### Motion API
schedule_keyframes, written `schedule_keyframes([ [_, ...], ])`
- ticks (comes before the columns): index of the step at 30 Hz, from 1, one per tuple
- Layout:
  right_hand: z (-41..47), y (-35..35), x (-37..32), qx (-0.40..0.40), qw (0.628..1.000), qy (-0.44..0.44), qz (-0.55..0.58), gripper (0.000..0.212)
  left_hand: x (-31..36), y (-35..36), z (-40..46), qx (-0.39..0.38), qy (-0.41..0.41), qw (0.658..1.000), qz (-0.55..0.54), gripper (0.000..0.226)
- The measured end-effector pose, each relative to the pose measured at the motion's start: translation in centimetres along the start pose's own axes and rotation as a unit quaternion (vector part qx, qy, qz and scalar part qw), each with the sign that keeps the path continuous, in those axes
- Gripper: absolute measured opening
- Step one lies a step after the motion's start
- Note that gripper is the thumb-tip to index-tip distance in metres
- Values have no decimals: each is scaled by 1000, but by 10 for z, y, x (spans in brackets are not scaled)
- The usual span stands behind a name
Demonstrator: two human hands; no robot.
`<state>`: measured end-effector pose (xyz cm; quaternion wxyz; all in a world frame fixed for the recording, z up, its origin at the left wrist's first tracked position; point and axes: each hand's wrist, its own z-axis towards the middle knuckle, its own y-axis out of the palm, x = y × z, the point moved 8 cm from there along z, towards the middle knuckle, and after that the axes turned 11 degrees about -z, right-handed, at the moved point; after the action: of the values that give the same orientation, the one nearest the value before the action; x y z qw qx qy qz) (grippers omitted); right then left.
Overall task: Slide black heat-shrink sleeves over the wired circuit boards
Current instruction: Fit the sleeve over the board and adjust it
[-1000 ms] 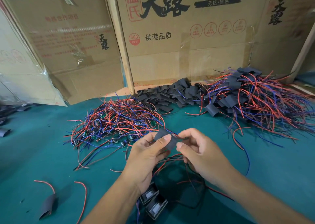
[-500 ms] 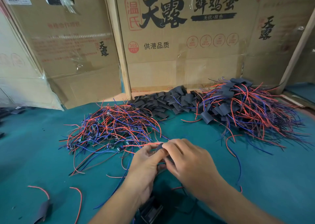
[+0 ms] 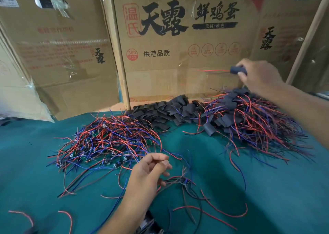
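Wired circuit board, bare, unsleeved: lies on the green surface nearest the viewer, just to the right of the left hand. Its red, blue and black leads fan out to both sides and toward the near edge, so its long axis appears to run roughly left to right; motion blur prevents a finer reading.

Left hand: fingers loosely curled, thumb and forefinger close together, holding nothing visible. Its lower fingers sit just beside the board's left leads; contact cannot be confirmed. By judgement this is much the nearer hand for the next pickup, with the board lying to the right of its fingertips.

Pile of unsleeved boards: left of centre, farther back, tangled red and blue wires with small green boards showing.

Heap of empty black sleeves: behind that pile, against the foot of the cardboard boxes.

Pile of finished, sleeved boards: far right, black sleeves among red and blue leads.

Right hand: raised above the finished pile, fingers pinching a sleeved board whose red lead trails left, axis near horizontal. Judged to be a completed piece about to go onto that pile; this hand is well apart from the bare board.
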<state>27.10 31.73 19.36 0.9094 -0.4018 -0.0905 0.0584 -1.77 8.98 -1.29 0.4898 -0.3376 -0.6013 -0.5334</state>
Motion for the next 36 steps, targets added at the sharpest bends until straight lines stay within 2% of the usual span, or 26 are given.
schedule_keyframes([
  [2, 12, 19, 23, -26, 997, 56, -39, 18, 1, -5, 3, 12, 20, 999, 30, 7],
  [5, 7, 59, 22, -135, 983, 26, -125, 19, 2, -11, 5, 28, 27, 998, 39, 9],
  [7, -5, 79, 15, -194, 971, 17, -140, 22, 2, -13, 6, 30, 26, 998, 42, 10],
  [9, -9, 81, 9, -183, 973, 20, -138, 21, 3, -13, 7, 27, 30, 998, 47, 10],
  [11, -9, 66, -9, -108, 987, 12, -117, 22, 4, -15, 7, 31, 38, 998, 51, 9],
  [13, -20, 50, -48, -84, 996, -9, -27, 25, 6, -18, 8, 45, 49, 996, 57, 10],
  [16, -58, 31, -135, -149, 980, -103, 84, 24, 11, -26, 8, 93, 84, 992, 14, 15],
  [18, -101, 17, -200, -169, 961, -203, 77, 24, 24, -37, 5, 146, 145, 977, -63, 16],
  [19, -131, 6, -236, -153, 945, -283, 62, 25, 34, -44, 2, 173, 186, 963, -86, 15],
  [21, -203, -23, -304, -130, 887, -440, 52, 22, 54, -60, -3, 212, 255, 937, -114, 10],
  [23, -246, -36, -341, -146, 842, -518, 41, 13, 71, -75, -6, 228, 295, 919, -132, 8],
  [25, -244, -37, -356, -134, 844, -516, 49, 13, 83, -88, -5, 241, 321, 905, -140, 11],
  [28, -237, -33, -366, -155, 833, -527, 62, 31, 88, -110, -5, 285, 327, 885, -169, 9],
  [32, -263, -44, -380, -142, 772, -604, 141, 29, 88, -123, -1, 301, 322, 882, -166, 5],
  [33, -259, -40, -374, -168, 760, -602, 180, 32, 87, -124, 0, 308, 322, 882, -154, 6],
  [34, -248, -33, -365, -213, 754, -576, 233, 37, 86, -125, 0, 315, 323, 882, -138, 6],
  [35, -228, -23, -353, -256, 765, -515, 290, 40, 85, -125, 0, 318, 323, 884, -117, 6],
  [36, -201, -9, -337, -283, 792, -419, 342, 42, 83, -123, 1, 316, 320, 888, -96, 5],
])
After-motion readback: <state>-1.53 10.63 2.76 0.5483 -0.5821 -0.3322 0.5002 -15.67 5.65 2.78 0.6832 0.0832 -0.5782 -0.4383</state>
